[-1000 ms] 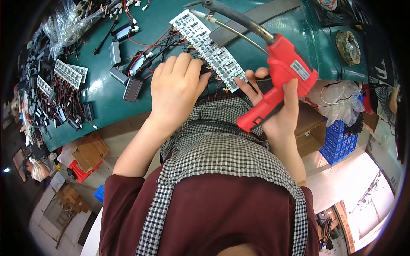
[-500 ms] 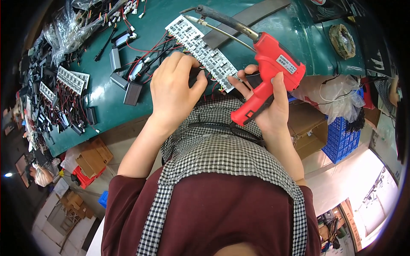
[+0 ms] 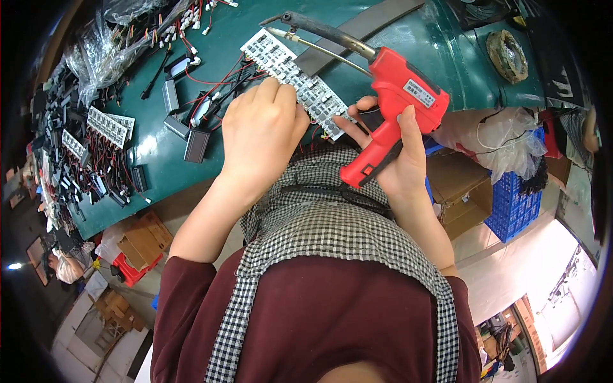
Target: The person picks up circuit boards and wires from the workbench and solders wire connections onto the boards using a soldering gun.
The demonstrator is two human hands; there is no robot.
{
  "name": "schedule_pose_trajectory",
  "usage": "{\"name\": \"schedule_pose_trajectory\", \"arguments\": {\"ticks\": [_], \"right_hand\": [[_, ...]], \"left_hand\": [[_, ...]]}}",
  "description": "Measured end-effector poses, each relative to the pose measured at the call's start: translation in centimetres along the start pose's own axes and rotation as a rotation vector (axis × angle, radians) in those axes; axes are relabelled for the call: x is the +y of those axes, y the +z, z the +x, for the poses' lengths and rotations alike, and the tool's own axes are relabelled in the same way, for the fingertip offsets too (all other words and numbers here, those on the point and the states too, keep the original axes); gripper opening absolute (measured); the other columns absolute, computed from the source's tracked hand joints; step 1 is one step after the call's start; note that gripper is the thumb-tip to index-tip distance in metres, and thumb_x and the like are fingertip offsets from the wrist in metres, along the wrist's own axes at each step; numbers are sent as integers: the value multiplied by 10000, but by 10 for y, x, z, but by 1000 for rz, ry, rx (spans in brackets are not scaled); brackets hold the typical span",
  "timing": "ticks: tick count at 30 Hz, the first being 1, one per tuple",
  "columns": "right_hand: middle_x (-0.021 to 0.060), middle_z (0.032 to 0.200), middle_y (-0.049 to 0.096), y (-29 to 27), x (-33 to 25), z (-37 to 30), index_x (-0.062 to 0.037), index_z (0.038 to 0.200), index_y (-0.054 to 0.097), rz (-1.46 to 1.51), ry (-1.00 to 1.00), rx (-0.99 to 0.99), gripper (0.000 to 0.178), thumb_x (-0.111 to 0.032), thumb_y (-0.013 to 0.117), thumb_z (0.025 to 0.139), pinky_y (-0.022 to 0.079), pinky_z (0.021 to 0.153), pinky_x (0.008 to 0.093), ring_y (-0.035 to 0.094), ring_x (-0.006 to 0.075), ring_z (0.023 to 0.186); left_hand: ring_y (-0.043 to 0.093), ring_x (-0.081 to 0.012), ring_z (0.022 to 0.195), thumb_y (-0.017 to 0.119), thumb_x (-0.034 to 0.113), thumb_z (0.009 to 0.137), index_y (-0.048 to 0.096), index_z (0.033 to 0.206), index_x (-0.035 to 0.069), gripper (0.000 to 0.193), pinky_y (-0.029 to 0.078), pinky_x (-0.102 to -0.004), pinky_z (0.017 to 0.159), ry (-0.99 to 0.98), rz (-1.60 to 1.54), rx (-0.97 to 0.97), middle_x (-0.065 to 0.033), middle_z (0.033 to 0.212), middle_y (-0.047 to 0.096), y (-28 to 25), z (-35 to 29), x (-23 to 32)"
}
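- White rectangular circuit boards [image 3: 107, 129] with red and black wires are seen toward ten o'clock, on a glossy green tabletop [image 3: 167, 175].
- Dark grey rectangular metal casings [image 3: 197, 145] are grouped nearer the centre, also toward ten o'clock.
- The bare left hand [image 3: 262, 127] is held at eleven o'clock, its back upward; its fingers are curled (whether anything is pinched there cannot be told).
- A long white circuit-board strip [image 3: 292, 75], dotted with dark components, is laid at twelve o'clock, just beside the left hand.
- By the bare right hand [image 3: 408, 161], at two o'clock, a red plastic pistol-shaped soldering gun [image 3: 403, 86] is held, its handle gripped between thumb and fingers; its metal nozzle is pointed toward ten o'clock, near the strip's far end (contact cannot be told).
- A blue lattice-walled plastic crate [image 3: 513, 209] is seen at three o'clock.
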State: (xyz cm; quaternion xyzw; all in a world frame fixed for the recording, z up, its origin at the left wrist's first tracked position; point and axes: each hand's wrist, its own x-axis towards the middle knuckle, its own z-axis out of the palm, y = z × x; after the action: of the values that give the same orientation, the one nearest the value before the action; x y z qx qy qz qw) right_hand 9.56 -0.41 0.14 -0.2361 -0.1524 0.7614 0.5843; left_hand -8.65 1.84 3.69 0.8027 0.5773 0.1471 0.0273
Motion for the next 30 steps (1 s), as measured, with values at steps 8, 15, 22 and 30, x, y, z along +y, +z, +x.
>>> {"name": "schedule_pose_trajectory", "arguments": {"ticks": [8, 15, 22, 30], "right_hand": [[150, 1053, 589, 0, -2, 0, -8, 1214, 459, -15, 7, 26, 419, -338, 458, 955, 451, 933, 477, 558, 256, 1015], [153, 1054, 589, 2, -2, 0, -10, 1214, 461, -26, 9, 34, 422, -341, 461, 953, 457, 927, 469, 561, 260, 1009], [157, 1052, 588, 2, -2, 1, -12, 1215, 461, -31, 6, 33, 421, -340, 465, 951, 461, 923, 465, 561, 258, 1007], [161, 1057, 585, 2, -2, 1, -15, 1218, 459, -39, 0, 30, 405, -322, 462, 954, 455, 929, 477, 559, 260, 1011]], "left_hand": [[591, -254, 681, 648, 41, 722, 585, 789, 17, 95, 471, -348, 613, 16, -166, -67, -85, 751, 570, -5, -4, -10], [608, -241, 734, 678, 57, 719, 607, 844, 20, 148, 479, -328, 625, 45, -290, -94, -82, 824, 592, -9, 0, -16], [587, -249, 690, 668, 105, 729, 572, 788, 37, 131, 455, -342, 597, -20, -53, -34, -67, 762, 564, -1, -3, -2], [595, -271, 682, 618, 118, 755, 588, 783, 14, 111, 469, -366, 609, -175, -418, -150, -100, 765, 581, -7, 0, -13]]}}
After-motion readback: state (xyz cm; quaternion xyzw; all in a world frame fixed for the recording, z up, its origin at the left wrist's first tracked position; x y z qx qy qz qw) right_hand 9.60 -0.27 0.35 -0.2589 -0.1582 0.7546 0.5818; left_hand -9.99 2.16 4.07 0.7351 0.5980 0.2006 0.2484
